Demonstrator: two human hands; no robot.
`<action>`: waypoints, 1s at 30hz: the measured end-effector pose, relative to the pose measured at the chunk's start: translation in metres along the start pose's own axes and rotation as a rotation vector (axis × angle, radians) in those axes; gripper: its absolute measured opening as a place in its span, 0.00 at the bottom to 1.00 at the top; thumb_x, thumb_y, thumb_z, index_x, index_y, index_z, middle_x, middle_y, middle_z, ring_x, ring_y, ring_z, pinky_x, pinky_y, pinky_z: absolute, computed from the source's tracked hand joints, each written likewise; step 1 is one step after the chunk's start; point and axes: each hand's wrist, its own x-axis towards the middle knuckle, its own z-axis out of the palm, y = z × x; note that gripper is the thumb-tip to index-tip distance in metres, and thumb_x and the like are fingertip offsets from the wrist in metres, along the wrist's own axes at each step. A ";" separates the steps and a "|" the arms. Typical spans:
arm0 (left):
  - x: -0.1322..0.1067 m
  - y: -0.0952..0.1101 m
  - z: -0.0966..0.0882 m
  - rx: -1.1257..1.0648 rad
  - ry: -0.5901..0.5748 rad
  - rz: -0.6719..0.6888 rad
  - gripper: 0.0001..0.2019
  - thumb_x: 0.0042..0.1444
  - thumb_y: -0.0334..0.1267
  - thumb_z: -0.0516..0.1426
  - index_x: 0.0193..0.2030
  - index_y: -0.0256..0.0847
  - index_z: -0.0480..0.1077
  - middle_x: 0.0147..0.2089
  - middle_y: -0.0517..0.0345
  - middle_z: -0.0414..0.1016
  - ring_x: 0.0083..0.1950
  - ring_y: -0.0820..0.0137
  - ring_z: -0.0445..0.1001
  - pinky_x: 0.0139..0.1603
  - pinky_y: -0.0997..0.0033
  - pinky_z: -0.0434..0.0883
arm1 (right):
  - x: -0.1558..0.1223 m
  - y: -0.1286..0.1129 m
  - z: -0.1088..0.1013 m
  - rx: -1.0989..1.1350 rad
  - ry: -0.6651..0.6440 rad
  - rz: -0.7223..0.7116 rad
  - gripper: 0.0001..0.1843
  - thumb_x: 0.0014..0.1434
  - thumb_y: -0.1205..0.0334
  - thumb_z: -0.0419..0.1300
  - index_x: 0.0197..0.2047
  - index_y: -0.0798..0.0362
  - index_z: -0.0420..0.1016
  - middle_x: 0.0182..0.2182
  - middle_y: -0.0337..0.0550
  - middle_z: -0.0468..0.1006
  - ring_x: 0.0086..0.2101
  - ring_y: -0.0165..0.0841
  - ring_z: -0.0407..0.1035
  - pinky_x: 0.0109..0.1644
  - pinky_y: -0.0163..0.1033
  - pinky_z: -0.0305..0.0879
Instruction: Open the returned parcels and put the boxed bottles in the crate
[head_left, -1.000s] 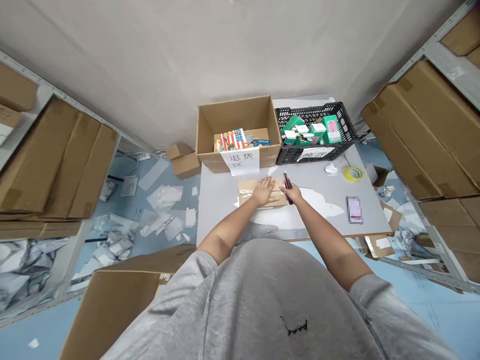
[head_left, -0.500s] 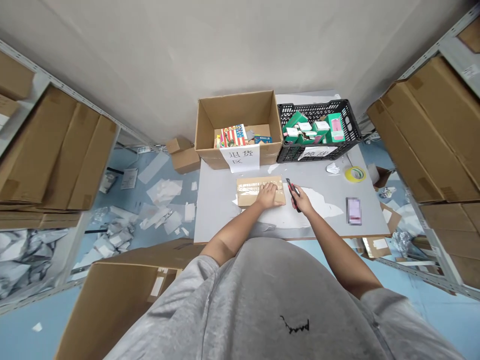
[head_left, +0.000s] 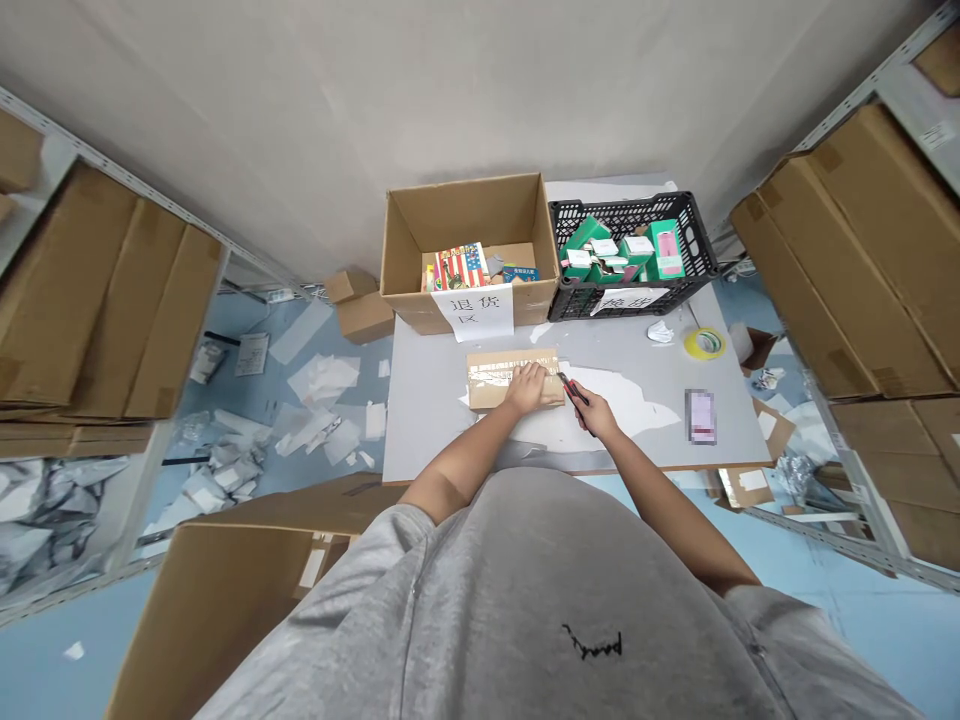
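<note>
Flattened cardboard cartons (head_left: 75, 290) are stacked on a metal shelf at the far left, and white paper scraps (head_left: 319, 380) are strewn across the blue floor near a small carton (head_left: 365, 317). On the grey table (head_left: 427, 430), an open cardboard box (head_left: 465, 210) is placed at the back, with a paper sign (head_left: 474, 310) attached to its front. A taped cardboard parcel (head_left: 487, 382) is laid flat mid-table, just in front of the box. The left hand (head_left: 525, 388) is pressed on it, its fingers (head_left: 534, 372) open and slightly spread, with nothing gripped. A red-and-black utility knife (head_left: 571, 390) is held in the closed right hand (head_left: 596, 410), its tip at the parcel's right end. Further right, a black plastic crate (head_left: 570, 308) of green boxes, a yellow tape roll (head_left: 705, 343) and a pixelated flat item (head_left: 700, 417) are set on the table, beside shelved cartons (head_left: 847, 260).
</note>
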 end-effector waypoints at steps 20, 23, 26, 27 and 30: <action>-0.006 0.004 -0.005 0.007 0.006 0.028 0.19 0.73 0.53 0.48 0.52 0.42 0.73 0.54 0.43 0.73 0.59 0.54 0.68 0.61 0.54 0.63 | 0.005 0.001 -0.006 0.045 -0.057 0.032 0.34 0.66 0.54 0.57 0.73 0.53 0.67 0.17 0.28 0.68 0.13 0.27 0.61 0.17 0.29 0.57; 0.000 0.005 -0.004 0.003 0.041 -0.018 0.18 0.72 0.52 0.51 0.54 0.41 0.72 0.55 0.43 0.72 0.60 0.53 0.68 0.62 0.54 0.63 | -0.006 0.007 -0.009 0.045 -0.102 0.041 0.35 0.65 0.52 0.57 0.73 0.52 0.66 0.18 0.28 0.69 0.13 0.27 0.60 0.17 0.30 0.57; 0.000 0.006 -0.004 -0.020 0.052 -0.013 0.18 0.71 0.50 0.53 0.58 0.40 0.71 0.56 0.43 0.72 0.60 0.54 0.68 0.63 0.54 0.63 | -0.015 0.014 -0.012 0.099 -0.063 0.016 0.37 0.65 0.47 0.57 0.74 0.52 0.64 0.20 0.29 0.71 0.14 0.27 0.62 0.18 0.31 0.59; -0.003 0.006 -0.005 -0.029 0.049 -0.003 0.19 0.71 0.50 0.53 0.59 0.40 0.70 0.57 0.43 0.72 0.61 0.54 0.68 0.64 0.54 0.63 | -0.016 0.015 -0.012 0.111 -0.025 0.007 0.38 0.65 0.44 0.57 0.74 0.52 0.64 0.21 0.30 0.72 0.15 0.27 0.63 0.18 0.31 0.60; -0.016 0.002 -0.011 -0.052 0.035 0.031 0.22 0.69 0.51 0.56 0.63 0.41 0.69 0.60 0.43 0.71 0.64 0.53 0.68 0.66 0.53 0.63 | -0.015 0.020 -0.013 0.107 0.074 0.011 0.40 0.65 0.34 0.54 0.70 0.53 0.65 0.23 0.32 0.75 0.16 0.29 0.67 0.20 0.32 0.64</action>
